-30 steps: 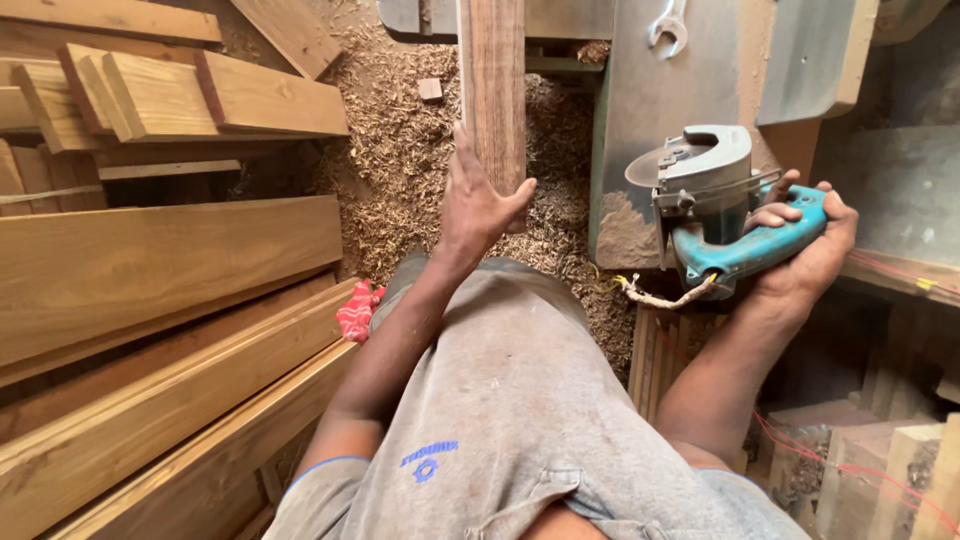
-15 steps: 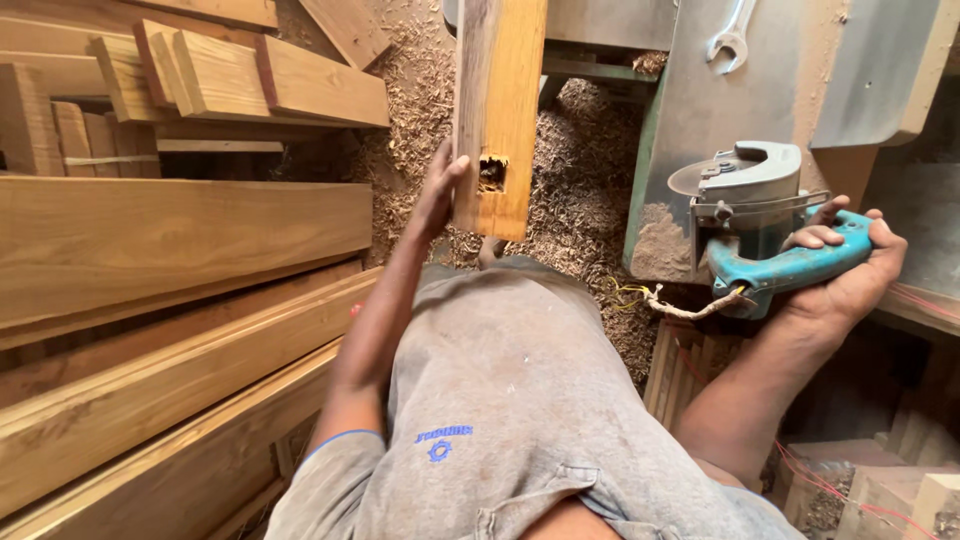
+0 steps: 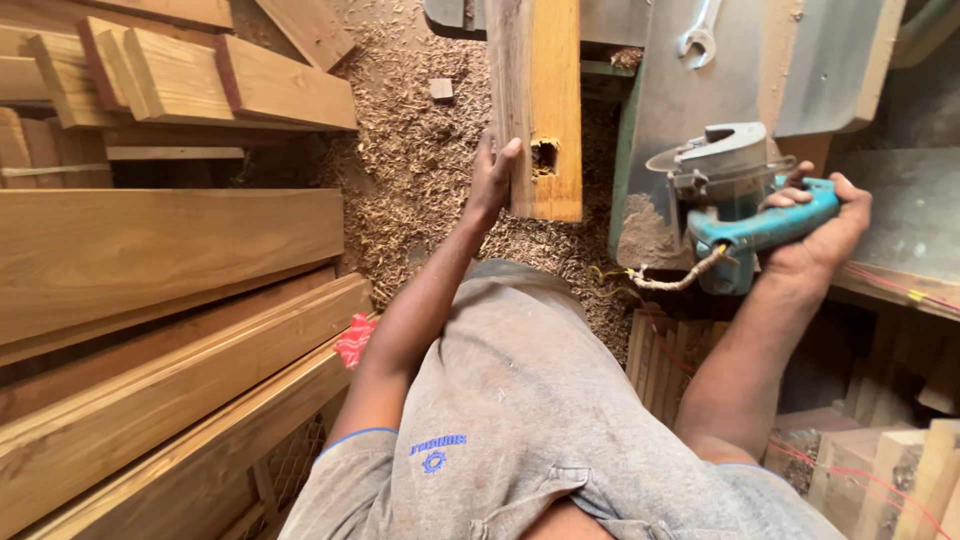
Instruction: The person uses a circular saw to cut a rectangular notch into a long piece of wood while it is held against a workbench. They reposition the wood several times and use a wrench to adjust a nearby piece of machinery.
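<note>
Head view looks straight down over my grey, dusty shirt. My left hand [image 3: 492, 180] reaches far forward and grips the near end of a thick honey-coloured timber post [image 3: 535, 100]; the fingers wrap its left face and the thumb lies on the top edge, so the hand is clenched on the wood. The post runs from the far edge of the scene towards me, and a square mortise hole [image 3: 544, 156] is cut through it just right of my thumb.

My right hand [image 3: 822, 228] is closed around the handle of a teal and grey handheld circular saw [image 3: 735, 195], fingers curled over the top of the grip. The saw sits well to the right of the post, apart from it, over a grey metal machine table [image 3: 790, 60]. A frayed pale power cord [image 3: 672, 278] trails from the saw's near end. On the far part of that table lies a silver open-ended spanner [image 3: 700, 35].

Below the post, the floor is thick with tan wood shavings [image 3: 410, 160]. To the left, long planed timber planks [image 3: 160, 330] are stacked lengthwise, with shorter red-ended wooden blocks [image 3: 200, 80] piled beyond them. A small red cloth scrap [image 3: 355, 340] shows between the planks and my left arm.
</note>
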